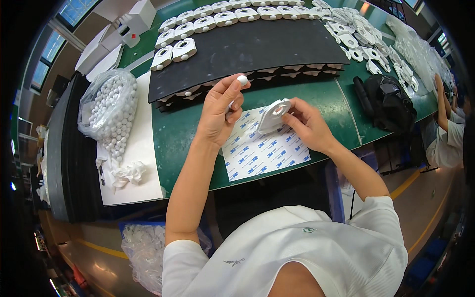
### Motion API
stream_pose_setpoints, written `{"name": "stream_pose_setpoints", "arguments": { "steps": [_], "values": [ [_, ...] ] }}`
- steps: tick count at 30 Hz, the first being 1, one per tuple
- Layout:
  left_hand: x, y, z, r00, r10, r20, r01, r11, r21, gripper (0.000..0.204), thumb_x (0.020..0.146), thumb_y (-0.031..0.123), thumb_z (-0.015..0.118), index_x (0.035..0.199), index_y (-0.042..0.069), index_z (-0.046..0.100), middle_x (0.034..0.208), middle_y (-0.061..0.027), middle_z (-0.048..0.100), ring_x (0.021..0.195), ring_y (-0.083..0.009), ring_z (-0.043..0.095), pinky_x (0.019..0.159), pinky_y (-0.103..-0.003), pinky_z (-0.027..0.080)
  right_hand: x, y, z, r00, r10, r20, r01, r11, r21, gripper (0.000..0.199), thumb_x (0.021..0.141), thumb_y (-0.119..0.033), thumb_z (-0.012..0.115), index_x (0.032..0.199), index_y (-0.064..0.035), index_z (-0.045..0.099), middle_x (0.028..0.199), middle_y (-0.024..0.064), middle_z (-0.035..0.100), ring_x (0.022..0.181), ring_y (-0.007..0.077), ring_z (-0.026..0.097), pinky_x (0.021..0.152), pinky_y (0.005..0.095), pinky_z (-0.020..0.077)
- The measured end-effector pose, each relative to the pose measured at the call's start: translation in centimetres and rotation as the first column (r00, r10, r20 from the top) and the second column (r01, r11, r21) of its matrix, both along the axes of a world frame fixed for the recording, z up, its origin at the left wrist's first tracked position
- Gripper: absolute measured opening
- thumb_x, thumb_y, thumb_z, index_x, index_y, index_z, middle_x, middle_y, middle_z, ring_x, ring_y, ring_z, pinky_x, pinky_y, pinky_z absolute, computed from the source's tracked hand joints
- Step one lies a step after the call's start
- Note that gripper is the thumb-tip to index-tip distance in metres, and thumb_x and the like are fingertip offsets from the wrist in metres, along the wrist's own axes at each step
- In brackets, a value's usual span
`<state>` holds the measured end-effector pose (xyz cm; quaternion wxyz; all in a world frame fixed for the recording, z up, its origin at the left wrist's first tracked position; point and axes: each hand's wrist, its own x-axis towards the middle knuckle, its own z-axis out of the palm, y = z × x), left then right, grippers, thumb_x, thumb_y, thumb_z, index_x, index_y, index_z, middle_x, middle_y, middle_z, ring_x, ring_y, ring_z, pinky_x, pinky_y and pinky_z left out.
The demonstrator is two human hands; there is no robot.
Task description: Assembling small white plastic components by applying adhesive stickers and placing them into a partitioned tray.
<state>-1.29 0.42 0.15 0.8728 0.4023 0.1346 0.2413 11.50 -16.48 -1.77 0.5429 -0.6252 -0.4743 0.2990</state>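
Note:
My left hand (221,106) is raised over the table's front part, pinching a small white ball (242,80) between thumb and forefinger. Something white also shows among its curled fingers, perhaps a second ball. To its right, my right hand (310,125) grips a white plastic part (271,119) by its edge, tilted up; the part has a round hole at one end. Under the part lies a white sheet (252,161) printed with blue marks. The two hands are apart, and the ball does not touch the part.
Rows of similar white parts with balls (205,23) stand on stacked black boards (247,52). Loose white parts (356,34) are heaped at the far right. A plastic bag of white balls (111,106) lies left, near crumpled tissue (129,174). A black bag (388,104) sits right; another person (448,133) works beyond.

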Motion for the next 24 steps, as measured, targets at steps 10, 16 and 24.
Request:
{"name": "stream_pose_setpoints", "arguments": {
  "steps": [10,16,24],
  "values": [
    [-0.1,0.0,0.2,1.0,0.016,-0.013,-0.016,1.0,-0.002,0.023,0.08,0.015,0.065,0.099,0.004,0.059,0.088,-0.0038,0.059,0.054,-0.0021,0.036,0.037,-0.014,0.025,-0.3,-0.1,0.4,0.964,-0.035,0.264,0.036,0.999,0.002,0.012,0.086,-0.001,0.05,0.097,-0.0006,0.051,0.082,0.0057,0.056,0.072,0.0092,0.052,0.064,0.0224,0.0435],
    [0.0,0.0,0.1,1.0,0.01,-0.006,-0.01,1.0,-0.005,0.023,0.08,0.013,0.065,0.099,0.004,0.059,0.086,-0.003,0.059,0.054,-0.002,0.036,0.037,-0.014,0.025,-1.3,0.1,0.7,0.958,0.093,0.272,-0.094,0.996,-0.012,0.015,0.084,0.002,0.049,0.099,-0.001,0.052,0.089,0.0071,0.058,0.077,0.0113,0.055,0.069,0.0247,0.0453],
    [-0.1,-0.3,0.3,1.0,0.001,-0.023,0.0,0.998,0.06,0.023,0.078,0.01,0.066,0.098,0.003,0.059,0.075,0.0011,0.056,0.05,-0.001,0.035,0.037,-0.014,0.024,1.1,-0.1,0.2,0.698,0.15,-0.7,-0.075,0.988,0.138,0.021,0.09,-0.011,0.049,0.109,-0.0053,0.047,0.097,0.0059,0.056,0.086,0.0127,0.054,0.077,0.0236,0.0452]
  ]
}}
